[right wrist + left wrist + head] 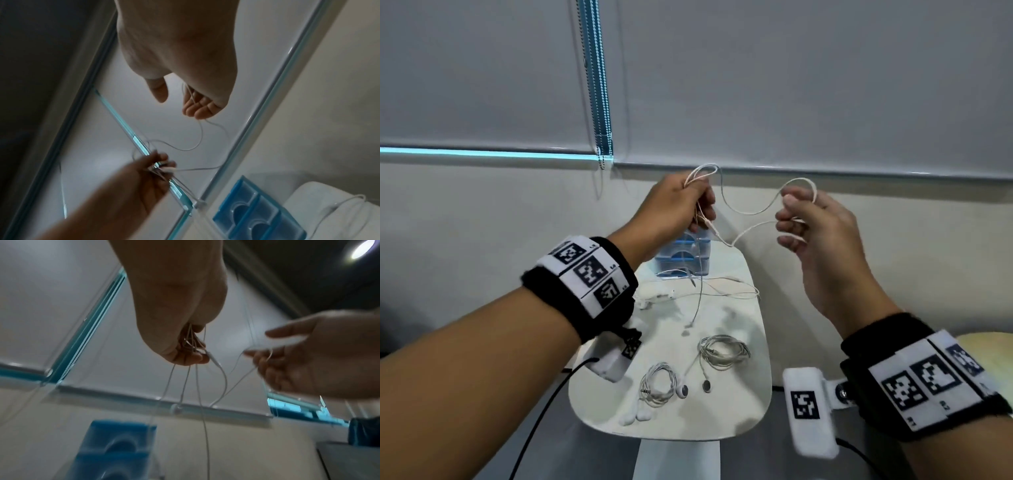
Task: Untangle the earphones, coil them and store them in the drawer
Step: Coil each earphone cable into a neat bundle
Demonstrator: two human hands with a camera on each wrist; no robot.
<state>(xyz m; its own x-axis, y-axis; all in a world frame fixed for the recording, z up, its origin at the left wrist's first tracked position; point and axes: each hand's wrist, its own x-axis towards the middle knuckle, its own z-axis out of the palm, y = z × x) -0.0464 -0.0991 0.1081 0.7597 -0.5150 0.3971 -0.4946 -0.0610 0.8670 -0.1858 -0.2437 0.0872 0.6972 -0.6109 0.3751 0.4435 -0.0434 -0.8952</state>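
Observation:
Both hands are raised above the small white table. My left hand grips a bunch of loops of the white earphone cable, and loose strands hang from it down to the table. The cable swings across to my right hand, whose curled fingers hold a loop of it. In the left wrist view the strands drop from the left fist and the right hand sits at the right. The right wrist view shows the right fingers on the cable. The blue drawer unit stands at the table's far end, its drawers pushed in.
Two coiled white earphone sets lie on the near half of the table, with earbuds beside them. More loose cable sprawls in front of the drawers. A wall with roller blinds and a bead chain is just behind.

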